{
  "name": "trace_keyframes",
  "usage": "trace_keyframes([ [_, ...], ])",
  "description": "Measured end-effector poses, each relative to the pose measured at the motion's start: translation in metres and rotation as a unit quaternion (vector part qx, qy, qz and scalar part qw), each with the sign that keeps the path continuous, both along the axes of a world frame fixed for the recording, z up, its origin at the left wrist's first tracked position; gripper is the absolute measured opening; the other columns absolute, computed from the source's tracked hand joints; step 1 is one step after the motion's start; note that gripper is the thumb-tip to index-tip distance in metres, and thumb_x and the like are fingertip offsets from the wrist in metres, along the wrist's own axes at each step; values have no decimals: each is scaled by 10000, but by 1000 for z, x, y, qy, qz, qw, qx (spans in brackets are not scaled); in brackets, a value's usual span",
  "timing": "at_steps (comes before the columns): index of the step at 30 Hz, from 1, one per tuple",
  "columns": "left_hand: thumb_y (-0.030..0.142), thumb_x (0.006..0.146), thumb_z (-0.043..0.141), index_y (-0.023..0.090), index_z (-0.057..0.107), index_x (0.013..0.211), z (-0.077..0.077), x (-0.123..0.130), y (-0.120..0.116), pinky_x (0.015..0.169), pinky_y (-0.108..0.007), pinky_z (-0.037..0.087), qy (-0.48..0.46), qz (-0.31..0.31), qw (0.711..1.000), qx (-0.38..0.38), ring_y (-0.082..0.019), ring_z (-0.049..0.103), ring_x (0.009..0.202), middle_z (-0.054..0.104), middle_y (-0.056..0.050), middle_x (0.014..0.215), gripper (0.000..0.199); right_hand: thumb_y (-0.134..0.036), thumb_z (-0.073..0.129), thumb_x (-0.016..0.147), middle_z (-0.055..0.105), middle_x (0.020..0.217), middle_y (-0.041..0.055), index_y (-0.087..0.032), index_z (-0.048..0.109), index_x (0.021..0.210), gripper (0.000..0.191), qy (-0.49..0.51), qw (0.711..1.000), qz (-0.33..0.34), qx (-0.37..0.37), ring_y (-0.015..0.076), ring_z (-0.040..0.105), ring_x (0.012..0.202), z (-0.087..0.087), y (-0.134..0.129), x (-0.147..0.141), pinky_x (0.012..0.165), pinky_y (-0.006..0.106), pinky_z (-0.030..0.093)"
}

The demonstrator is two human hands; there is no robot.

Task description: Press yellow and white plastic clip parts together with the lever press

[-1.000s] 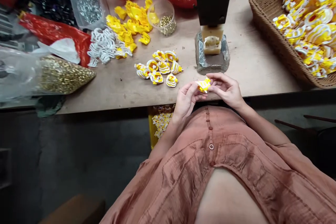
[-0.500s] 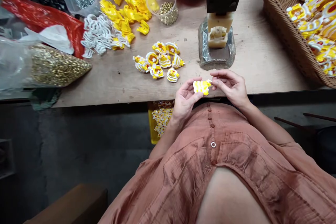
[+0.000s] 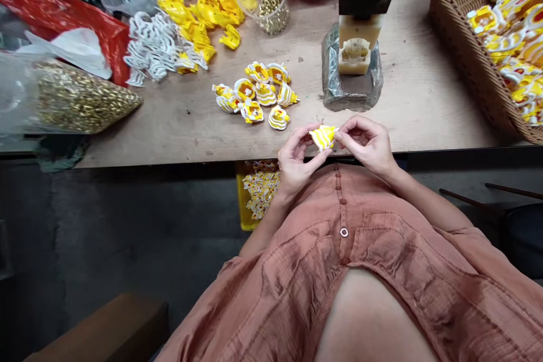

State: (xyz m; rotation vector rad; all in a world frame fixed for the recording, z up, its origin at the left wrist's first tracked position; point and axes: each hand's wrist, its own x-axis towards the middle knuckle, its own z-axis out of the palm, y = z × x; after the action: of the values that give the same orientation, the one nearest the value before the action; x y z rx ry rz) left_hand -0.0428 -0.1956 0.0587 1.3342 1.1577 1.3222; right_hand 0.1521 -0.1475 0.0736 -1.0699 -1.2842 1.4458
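A small yellow plastic piece with wavy white stripes (image 3: 323, 137) is held over the table's front edge. My left hand (image 3: 297, 159) grips it between thumb and fingers on its left side. The thumb and forefinger of my right hand (image 3: 368, 144) pinch at its right end; whether they hold the piece itself or a small part on it, I cannot make out. Beyond my hands, to the left, lies a loose group of similar striped pieces (image 3: 266, 94). A small press with a pale block (image 3: 354, 56) stands ahead of my hands on a wrapped base (image 3: 331, 96).
At the right is a wicker basket (image 3: 460, 39) of striped pieces. Yellow shells (image 3: 214, 0), white wavy strips (image 3: 150, 45), a clear cup (image 3: 275, 14) of brass-coloured rings and a bag of gold parts (image 3: 85, 96) lie left. A yellow crate (image 3: 246, 218) sits below the table.
The striped piece has been turned and tilted a little in my fingers. My hands have shifted slightly left, and the camera view has moved a little.
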Motion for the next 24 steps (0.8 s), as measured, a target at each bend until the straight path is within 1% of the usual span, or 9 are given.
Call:
trace_keyframes([
  [4,359,858,939,266,691,1397,-4,0,-2,1104,-349,637,5,-4,1000,7,-247,752,1274,735,-96,1412,601,-584,891,835,690,889,-10,-232,656,927,434,28,1000,-6,2,115,665,771,0,1,-4,719,256,621],
  [7,401,885,912,275,688,1419,-2,-1,-5,1097,-364,642,36,-6,999,16,-251,754,1265,737,-100,1402,593,-499,855,890,693,900,-8,-228,678,938,328,12,999,7,49,117,672,784,-1,1,-5,762,270,621],
  [9,458,880,906,283,670,1463,-1,-8,-7,1089,-390,647,87,-9,996,28,-264,751,1252,732,-109,1403,653,-426,814,926,690,878,-10,-223,676,916,246,-14,997,13,78,119,666,769,-3,1,-5,755,278,608],
  [10,494,875,903,284,656,1486,-1,-14,-7,1083,-406,649,125,1,991,37,-271,748,1241,724,-114,1410,692,-394,795,937,687,867,-11,-222,671,908,214,-32,995,12,91,121,659,757,-4,3,-6,741,279,597],
  [12,557,896,862,277,638,1509,-3,-31,-4,1076,-435,645,210,67,974,59,-277,738,1222,689,-122,1438,710,-338,761,946,683,852,-11,-220,660,891,165,-79,989,10,126,125,640,742,-6,7,-8,715,283,567],
  [14,579,955,787,258,638,1495,-9,-49,2,1097,-465,621,284,156,943,73,-284,719,1235,651,-132,1453,646,-288,722,955,672,830,-7,-215,648,863,139,-133,974,9,181,128,617,732,-9,13,-13,703,288,529],
  [16,579,981,752,233,642,1474,-19,-63,11,1152,-506,574,342,204,915,69,-311,686,1289,636,-148,1432,612,-253,683,969,663,816,-3,-212,636,847,137,-178,956,16,232,133,602,737,-15,20,-21,711,293,501],
  [20,576,953,780,197,644,1431,-37,-75,27,1210,-567,498,412,203,888,38,-360,639,1337,651,-168,1346,625,-222,634,1009,674,839,15,-206,631,890,120,-248,926,55,279,148,589,746,-32,28,-34,718,299,475],
  [24,465,962,780,196,657,1316,-41,-73,30,1156,-528,545,412,194,889,43,-325,665,1278,678,-141,1291,461,-200,559,1063,668,872,71,-198,629,858,216,-366,872,71,318,204,584,829,-43,25,-26,776,350,489],
])
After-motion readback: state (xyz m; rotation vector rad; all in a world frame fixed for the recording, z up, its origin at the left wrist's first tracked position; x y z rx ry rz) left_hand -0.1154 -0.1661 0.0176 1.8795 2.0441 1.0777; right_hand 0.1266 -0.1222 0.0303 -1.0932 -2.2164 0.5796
